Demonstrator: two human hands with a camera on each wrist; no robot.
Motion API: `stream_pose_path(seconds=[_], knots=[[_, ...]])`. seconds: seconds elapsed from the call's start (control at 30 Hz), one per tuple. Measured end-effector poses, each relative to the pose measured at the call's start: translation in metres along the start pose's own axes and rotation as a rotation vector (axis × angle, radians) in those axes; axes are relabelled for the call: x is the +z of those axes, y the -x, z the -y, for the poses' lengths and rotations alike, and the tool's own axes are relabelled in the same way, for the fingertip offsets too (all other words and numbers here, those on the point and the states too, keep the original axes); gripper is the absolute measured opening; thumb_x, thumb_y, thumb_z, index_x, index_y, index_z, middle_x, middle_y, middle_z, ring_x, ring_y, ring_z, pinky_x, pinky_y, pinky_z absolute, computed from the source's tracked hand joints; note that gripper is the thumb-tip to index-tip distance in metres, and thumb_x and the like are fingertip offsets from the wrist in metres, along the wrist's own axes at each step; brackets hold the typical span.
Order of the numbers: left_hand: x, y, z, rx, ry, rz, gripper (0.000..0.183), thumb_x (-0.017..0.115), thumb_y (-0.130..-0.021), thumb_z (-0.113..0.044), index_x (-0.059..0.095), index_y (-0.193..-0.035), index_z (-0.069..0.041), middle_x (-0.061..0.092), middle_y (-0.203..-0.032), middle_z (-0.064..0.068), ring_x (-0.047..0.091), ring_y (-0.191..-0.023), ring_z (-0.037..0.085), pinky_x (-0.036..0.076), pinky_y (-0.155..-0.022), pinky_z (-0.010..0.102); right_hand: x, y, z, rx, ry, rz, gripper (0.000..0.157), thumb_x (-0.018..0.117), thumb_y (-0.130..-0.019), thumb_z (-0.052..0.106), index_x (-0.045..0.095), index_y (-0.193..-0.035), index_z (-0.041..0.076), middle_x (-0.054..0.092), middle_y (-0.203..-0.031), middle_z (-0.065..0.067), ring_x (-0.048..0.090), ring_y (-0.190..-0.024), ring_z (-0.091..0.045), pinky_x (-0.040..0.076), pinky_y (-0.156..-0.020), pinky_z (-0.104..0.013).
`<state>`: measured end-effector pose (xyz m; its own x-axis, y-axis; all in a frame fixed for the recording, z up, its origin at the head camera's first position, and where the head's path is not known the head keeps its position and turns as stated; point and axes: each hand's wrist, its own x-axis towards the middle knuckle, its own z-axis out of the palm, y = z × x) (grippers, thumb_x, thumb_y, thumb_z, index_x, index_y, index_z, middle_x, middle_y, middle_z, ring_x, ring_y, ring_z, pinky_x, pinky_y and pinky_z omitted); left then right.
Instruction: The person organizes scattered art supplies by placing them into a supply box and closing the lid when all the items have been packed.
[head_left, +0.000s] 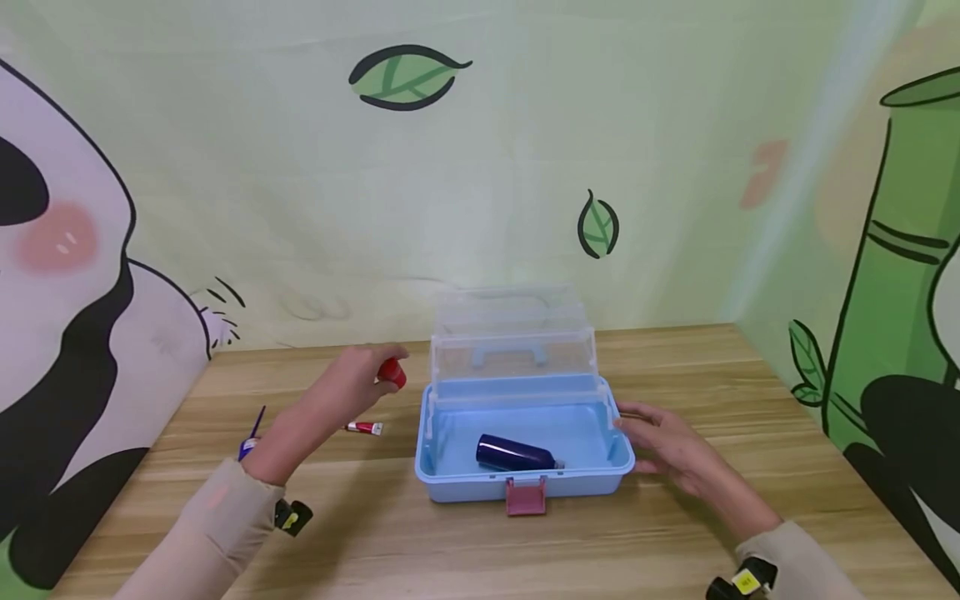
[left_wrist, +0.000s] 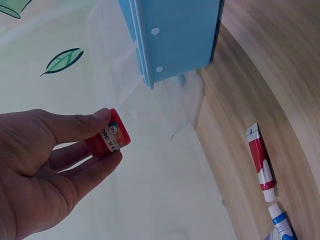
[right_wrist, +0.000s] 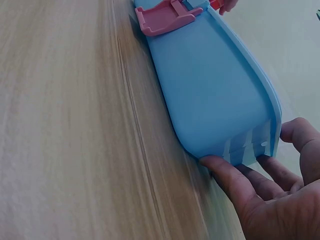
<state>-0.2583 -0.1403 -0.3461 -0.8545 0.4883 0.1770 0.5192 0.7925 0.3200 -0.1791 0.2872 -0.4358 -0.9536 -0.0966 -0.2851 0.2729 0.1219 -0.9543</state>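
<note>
Between thumb and fingers my left hand (head_left: 352,377) pinches a small red item (left_wrist: 107,137) with a printed label, held above the table, left of a light-blue plastic box (head_left: 480,490). The box has its clear lid (head_left: 517,358) raised at the back and a pink latch (head_left: 527,497) hanging down in front. Inside it lies a dark blue bottle (head_left: 513,453) on its side. My right hand (head_left: 671,442) rests its fingertips and thumb against the box's right end, as the right wrist view shows; one finger touches the rim.
A red and white paint tube (left_wrist: 261,165) lies on the wooden table (head_left: 675,358) left of the box. Close to its cap is a blue and white tube (left_wrist: 281,225). Past my left forearm a blue object (head_left: 248,447) shows, partly hidden. A printed cloth (head_left: 510,150) hangs behind.
</note>
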Motion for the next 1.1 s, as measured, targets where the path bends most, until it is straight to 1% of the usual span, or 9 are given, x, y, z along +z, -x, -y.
stream_pose_path(seconds=[0.1,0.27,0.4,0.53,0.67,0.8,0.9,1.1], knots=[[-0.002,-0.001,-0.001,-0.018,0.013,-0.010,0.044,0.080,-0.084,0.002,0.064,-0.125,0.001,0.070,-0.113,0.019,0.066,-0.100,0.033,0.060,-0.085,0.044,0.000,0.001,0.000,0.000,0.001,0.005,0.070,0.063,-0.102,0.029,0.031,-0.156,-0.001,0.045,-0.150,-0.030,0.061,-0.122,-0.031,0.060,-0.085,-0.045],[-0.006,-0.004,-0.001,-0.013,0.023,-0.037,0.039,0.080,-0.085,0.000,0.066,-0.121,0.002,0.071,-0.111,0.018,0.066,-0.097,0.032,0.060,-0.084,0.043,-0.001,0.000,0.000,0.013,0.003,-0.007,0.070,0.064,-0.101,0.030,0.032,-0.156,0.001,0.046,-0.149,-0.029,0.061,-0.123,-0.032,0.060,-0.086,-0.045],[-0.007,-0.007,-0.001,-0.025,0.036,-0.038,0.038,0.078,-0.088,-0.001,0.066,-0.123,0.003,0.071,-0.111,0.018,0.067,-0.097,0.030,0.060,-0.084,0.043,-0.002,0.000,0.001,0.014,0.003,-0.004,0.071,0.065,-0.100,0.031,0.033,-0.156,0.002,0.045,-0.150,-0.029,0.061,-0.123,-0.033,0.059,-0.086,-0.045],[-0.008,-0.011,-0.003,-0.061,0.059,-0.019,0.039,0.075,-0.091,-0.003,0.062,-0.127,0.004,0.070,-0.113,0.019,0.066,-0.098,0.031,0.059,-0.085,0.044,-0.002,0.000,0.002,0.013,0.002,0.005,0.071,0.065,-0.101,0.031,0.032,-0.156,0.001,0.043,-0.151,-0.030,0.060,-0.124,-0.033,0.059,-0.086,-0.045],[-0.010,-0.016,-0.005,-0.081,0.078,-0.018,0.042,0.073,-0.093,-0.005,0.058,-0.131,0.004,0.069,-0.112,0.019,0.066,-0.099,0.031,0.059,-0.086,0.044,-0.003,-0.001,0.002,0.010,0.006,0.007,0.073,0.065,-0.100,0.033,0.032,-0.157,0.002,0.044,-0.151,-0.029,0.060,-0.124,-0.034,0.059,-0.086,-0.045],[-0.010,-0.018,-0.006,-0.069,0.080,-0.024,0.042,0.073,-0.093,-0.006,0.056,-0.132,0.001,0.069,-0.111,0.017,0.065,-0.098,0.030,0.059,-0.086,0.043,-0.003,-0.002,0.002,0.007,0.007,0.010,0.073,0.066,-0.100,0.034,0.032,-0.157,0.002,0.045,-0.150,-0.028,0.060,-0.125,-0.034,0.059,-0.087,-0.045],[-0.009,-0.021,-0.008,-0.043,0.072,-0.026,0.041,0.073,-0.093,-0.005,0.057,-0.131,0.000,0.069,-0.111,0.016,0.065,-0.097,0.029,0.059,-0.086,0.043,-0.003,-0.002,0.002,0.008,0.003,0.016,0.073,0.065,-0.100,0.033,0.032,-0.157,0.002,0.045,-0.150,-0.029,0.059,-0.126,-0.035,0.059,-0.087,-0.046],[-0.011,-0.031,-0.012,-0.027,0.055,-0.037,0.041,0.073,-0.092,-0.004,0.058,-0.130,0.001,0.068,-0.114,0.018,0.064,-0.101,0.032,0.059,-0.086,0.043,-0.002,-0.001,0.002,0.010,-0.002,0.015,0.073,0.066,-0.100,0.033,0.031,-0.157,0.002,0.044,-0.151,-0.029,0.057,-0.128,-0.038,0.059,-0.086,-0.047]])
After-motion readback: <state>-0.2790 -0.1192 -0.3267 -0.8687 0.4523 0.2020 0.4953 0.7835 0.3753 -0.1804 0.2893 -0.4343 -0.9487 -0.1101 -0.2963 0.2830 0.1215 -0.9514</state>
